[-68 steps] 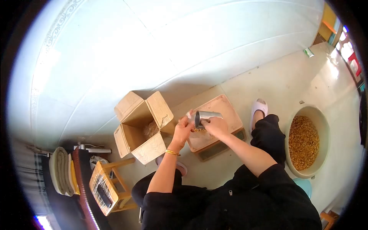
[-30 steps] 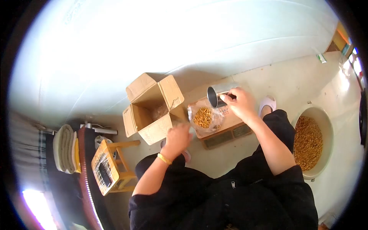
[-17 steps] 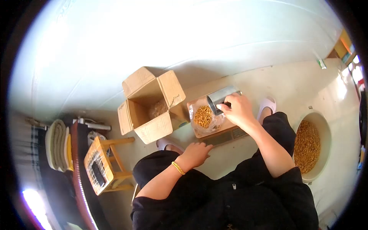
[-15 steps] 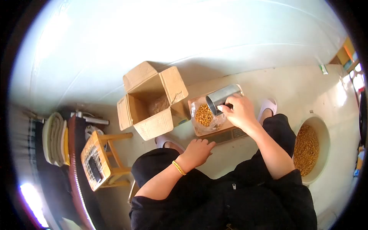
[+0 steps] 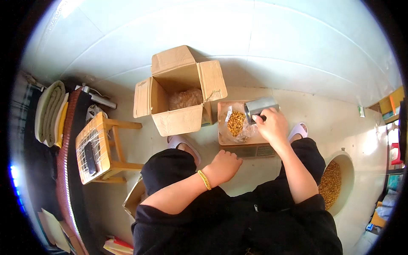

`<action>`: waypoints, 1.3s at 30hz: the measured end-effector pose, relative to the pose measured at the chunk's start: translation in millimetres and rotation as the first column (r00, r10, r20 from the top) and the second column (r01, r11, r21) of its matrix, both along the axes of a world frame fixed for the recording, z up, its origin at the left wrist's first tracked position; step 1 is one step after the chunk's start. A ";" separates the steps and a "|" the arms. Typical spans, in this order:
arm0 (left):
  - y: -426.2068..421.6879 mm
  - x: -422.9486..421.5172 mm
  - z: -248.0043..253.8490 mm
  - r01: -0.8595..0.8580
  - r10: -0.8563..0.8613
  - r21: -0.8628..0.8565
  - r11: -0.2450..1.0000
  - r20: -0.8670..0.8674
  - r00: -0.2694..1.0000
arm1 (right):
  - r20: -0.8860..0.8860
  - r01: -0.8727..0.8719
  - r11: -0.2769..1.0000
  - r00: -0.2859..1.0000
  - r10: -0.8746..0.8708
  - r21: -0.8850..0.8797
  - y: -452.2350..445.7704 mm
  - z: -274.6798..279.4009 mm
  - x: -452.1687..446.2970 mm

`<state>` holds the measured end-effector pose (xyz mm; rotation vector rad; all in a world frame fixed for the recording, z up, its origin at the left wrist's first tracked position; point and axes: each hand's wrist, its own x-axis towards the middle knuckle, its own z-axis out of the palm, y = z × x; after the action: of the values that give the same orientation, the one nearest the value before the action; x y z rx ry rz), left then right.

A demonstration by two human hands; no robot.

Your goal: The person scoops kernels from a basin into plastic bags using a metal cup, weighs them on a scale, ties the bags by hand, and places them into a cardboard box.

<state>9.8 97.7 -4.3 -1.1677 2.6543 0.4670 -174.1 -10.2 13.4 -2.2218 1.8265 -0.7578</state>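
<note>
Silver metal cup (image 5: 263, 105) on my feed now: R hand (image 5: 272, 123) has it, fingers pinching its near side, mouth facing the clear bag (image 5: 226, 132) of golden kernels (image 5: 236, 124) on the scale (image 5: 245, 151). L hand (image 5: 223, 165), fingers curled under, can't tell if pressed tight. Dark scrawl (image 5: 218, 94) on cardbd box (image 5: 177, 122) flap (image 5: 212, 78) nearest scale, too small to read from here.

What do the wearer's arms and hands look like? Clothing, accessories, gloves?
Both bare, no gloves. The left hand has a gold-coloured, chain-like bracelet at its wrist; the right hand has nothing at the wrist. Plain black sleeves end around the elbows.
</note>
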 end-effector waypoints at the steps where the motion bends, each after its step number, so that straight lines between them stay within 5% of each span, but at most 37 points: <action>1: -1.1 1.1 1.3 0.001 -0.001 -0.003 1.000 0.004 1.000 | -0.030 0.024 0.999 0.999 -0.025 -0.027 -1.8 -1.5 1.2; 10: -2.3 -4.7 -6.4 -0.012 0.012 0.008 1.000 0.041 0.999 | 0.061 0.000 0.996 0.998 -0.005 0.087 6.0 5.9 5.3; 17: -6.4 -5.9 -10.9 0.001 0.000 -0.027 1.000 0.037 0.999 | -0.040 -0.044 0.998 0.998 0.042 -0.051 0.3 -1.9 7.2; 27: -8.6 -4.1 -11.2 -0.008 0.009 -0.018 1.000 0.037 0.999 | -0.044 -0.024 1.000 0.999 0.024 -0.001 0.1 -7.4 4.6; 34: -9.4 -0.1 -10.6 -0.020 0.021 -0.054 0.998 0.009 1.000 | 0.211 -0.015 0.999 0.977 0.005 0.047 -3.4 3.7 -0.1; 36: -11.6 0.1 -9.7 -0.029 0.029 -0.041 0.999 -0.013 0.999 | 0.236 0.034 0.966 0.967 -0.097 0.258 -8.0 10.4 -11.0; 39: -21.1 -1.2 -11.6 -0.026 0.026 -0.009 1.000 -0.006 1.000 | 0.443 0.036 0.941 0.875 -0.193 0.338 -8.2 18.6 -34.9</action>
<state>8.6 76.6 -15.9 -1.2066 2.6523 0.4639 -209.0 -18.4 32.0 -1.5645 1.6965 -0.8587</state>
